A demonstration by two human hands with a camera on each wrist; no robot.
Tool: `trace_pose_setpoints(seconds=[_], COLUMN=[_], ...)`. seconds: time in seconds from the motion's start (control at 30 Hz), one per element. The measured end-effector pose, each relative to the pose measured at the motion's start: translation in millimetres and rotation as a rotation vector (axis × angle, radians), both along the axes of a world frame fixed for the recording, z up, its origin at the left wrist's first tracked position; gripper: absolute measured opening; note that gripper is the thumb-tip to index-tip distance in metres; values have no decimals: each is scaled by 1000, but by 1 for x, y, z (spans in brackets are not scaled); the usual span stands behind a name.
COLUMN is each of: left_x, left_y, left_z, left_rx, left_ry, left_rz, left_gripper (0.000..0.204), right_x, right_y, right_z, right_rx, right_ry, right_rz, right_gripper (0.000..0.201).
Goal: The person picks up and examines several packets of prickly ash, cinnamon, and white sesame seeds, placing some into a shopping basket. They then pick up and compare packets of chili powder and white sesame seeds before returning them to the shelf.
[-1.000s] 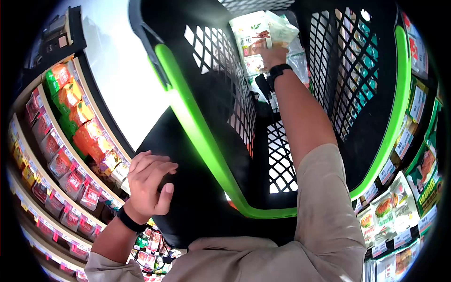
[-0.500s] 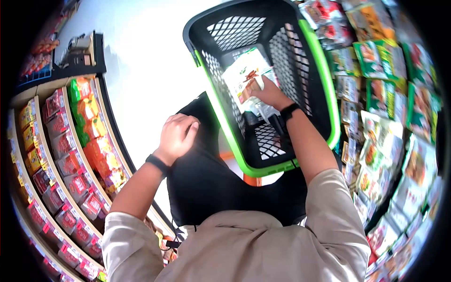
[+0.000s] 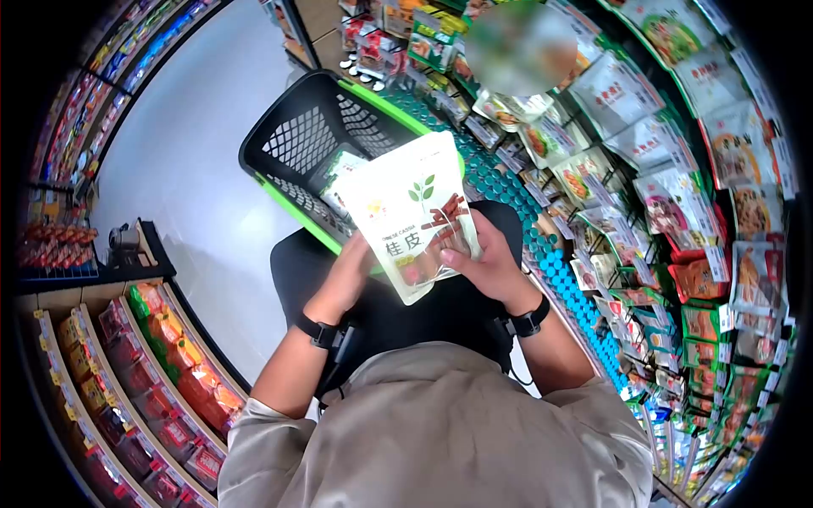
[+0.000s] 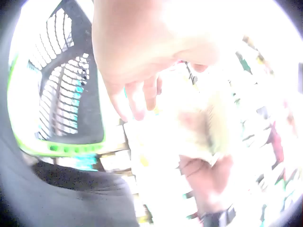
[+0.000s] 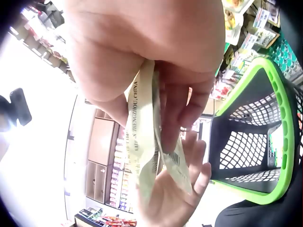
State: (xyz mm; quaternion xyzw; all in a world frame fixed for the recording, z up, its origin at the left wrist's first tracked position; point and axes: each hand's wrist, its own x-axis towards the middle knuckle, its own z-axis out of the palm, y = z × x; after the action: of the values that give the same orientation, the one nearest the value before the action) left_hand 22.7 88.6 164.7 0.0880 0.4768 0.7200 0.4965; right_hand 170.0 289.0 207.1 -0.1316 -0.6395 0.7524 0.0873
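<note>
The pouch (image 3: 411, 207), with its leaf and bark print turned up to the head camera, sits in front of the person's chest, its upper end leaning toward 11 o'clock. To handle it well, a firm thumb-and-finger pinch low on the pack should do, without squeezing the see-through part near the bottom, where pressure could crumple the film or crush what is inside. Since the grip is at about 4 o'clock on the pouch, the far end could sag or swing; the free palm, brought in at 8 o'clock, would steady it, and keeping the thumb off the lettering leaves the print readable. The basket (image 3: 394, 106) lies beyond at 11 o'clock, partly hidden by the pouch, with packets (image 3: 334, 182) inside, so any turn of the pack is best made short of the green rim. The right hand (image 3: 495, 267) grips the pouch, thumb on the printed face and fingers behind it, its forearm coming in from 5 o'clock. The left hand (image 3: 341, 275) comes from 7 o'clock; the right wrist view shows its palm open and its fingers loosely spread near the pouch, gripping nothing. Whether it touches the pouch, I cannot tell. Both elbows look bent, the wrists below the pouch.
</note>
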Motion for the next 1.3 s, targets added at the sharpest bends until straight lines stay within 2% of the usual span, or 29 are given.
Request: trace_pose_setpoints(seconds=[0.03,0.13,0.17,0.27,0.33,0.43,0.5,0.57,0.6,0.63,0.73,0.77,0.83,0.9,0.97,1.03,1.1,1.17,1.2,1.23,1.27,1.3], left_x=[9,38,44,52,49,39,32,27,25,24,26,24,17,19,22,18,22,20,24,21,21,22], left_y=[14,35,36,40,35,24,12,-2,-13,-24,-50,-52,-61,-54,-57,-51,-53,-55,-49,-54,-55,-55], left_z=[13,19,19,24,20,31,36,45,48,54,68,70,77,84,70,64,54,34,32,67,71,69], left_rx=[89,218,202,170,124,76,84,11,-53,-121,-276,-290,-277,-55,57,21,-55,-59,41,-119,-102,-86], left_ry=[-159,-303,-276,-175,-101,-92,-84,35,147,257,382,427,462,386,380,419,442,405,449,506,497,485], left_rz=[27,88,87,124,217,341,441,553,505,457,359,323,266,320,282,112,-60,-32,25,-181,-196,-213], left_gripper=[44,43,42,39,37,36,39,37,36,34,31,31,40,53,63,60,58,51,45,30,32,33], right_x=[12,30,33,43,42,35,28,18,13,10,10,10,13,11,13,16,18,19,24,30,38,48], right_y=[-3,-13,-16,-14,-15,-12,-11,-7,-7,-7,-6,-6,-2,-3,-6,-8,-19,-35,-41,-45,-45,-47], right_z=[5,15,14,20,13,16,14,18,18,22,33,29,22,22,26,23,29,30,25,19,6,13], right_rx=[7,27,61,-89,-26,43,-17,93,142,88,-74,-49,57,66,133,244,160,305,341,375,346,209], right_ry=[15,81,113,-154,-169,-160,-82,42,101,103,100,106,127,143,110,95,50,158,141,118,68,2], right_rz=[-41,-160,-206,-141,-171,-220,-274,-332,-359,-338,-300,-286,-314,-411,-325,-120,25,18,-4,-16,43,94], right_gripper=[50,54,52,44,38,32,32,33,33,34,35,39,45,40,35,32,31,34,36,38,43,41])
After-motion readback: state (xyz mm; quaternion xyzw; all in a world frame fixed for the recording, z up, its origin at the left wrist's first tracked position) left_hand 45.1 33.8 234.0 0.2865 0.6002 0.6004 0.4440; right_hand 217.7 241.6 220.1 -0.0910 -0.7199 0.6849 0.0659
